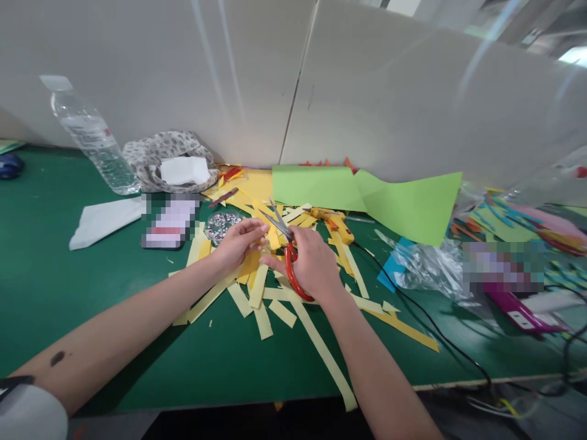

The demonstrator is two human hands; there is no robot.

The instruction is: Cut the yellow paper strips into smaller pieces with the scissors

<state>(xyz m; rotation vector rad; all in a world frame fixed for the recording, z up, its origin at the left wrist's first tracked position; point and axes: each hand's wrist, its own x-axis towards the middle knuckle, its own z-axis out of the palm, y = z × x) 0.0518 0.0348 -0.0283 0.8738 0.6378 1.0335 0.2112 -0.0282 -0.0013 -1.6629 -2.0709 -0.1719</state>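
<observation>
Red-handled scissors (288, 260) are in my right hand (317, 260), their blades spread and pointing up and to the left. My left hand (239, 243) is closed in a pinch just left of the blades; what its fingertips hold, if anything, is too small to name. Beneath both hands lies a loose pile of pale and deep yellow paper strips (261, 319). Beside my left hand, a round clear container (221, 225) holds many small black-and-white pieces. A yellow glue gun (337, 225) lies beyond my right hand.
Green sheets (316, 186) lean at the back wall. A water bottle (94, 137), patterned cloth bag (169, 150), white tissue (107, 221) and phone (172, 223) are on the left. On the right are clear plastic (431, 269), a purple tool (518, 308) and a black cord (424, 311).
</observation>
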